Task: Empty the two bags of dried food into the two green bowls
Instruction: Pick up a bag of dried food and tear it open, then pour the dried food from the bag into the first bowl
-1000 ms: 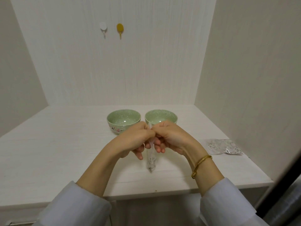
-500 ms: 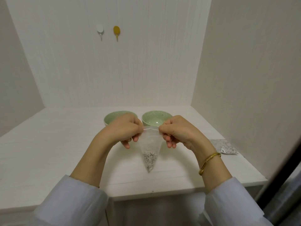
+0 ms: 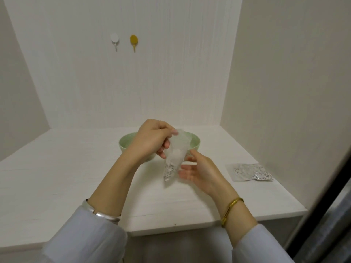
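Observation:
My left hand [image 3: 152, 142] pinches the top of a clear plastic bag [image 3: 175, 158], which hangs point down with pale dried food gathered in its lower tip. The bag's mouth is open and sits in front of the two green bowls. My right hand [image 3: 199, 171] is beside the bag's lower part with the fingers spread; I cannot tell whether they touch it. Only the left edge of the left bowl [image 3: 124, 146] and the right rim of the right bowl [image 3: 194, 144] show behind my left hand and the bag. A second bag of dried food [image 3: 250, 172] lies flat at the right.
The white tabletop [image 3: 66, 168] sits in an alcove with walls close at the back, left and right. A white hook [image 3: 115, 39] and a yellow hook [image 3: 133, 41] are on the back wall. The table's front edge is near my forearms.
Both hands had been pulling the bag's top apart. My right hand has let go and dropped beside the bag's lower part. My left hand has lifted the bag toward the bowls.

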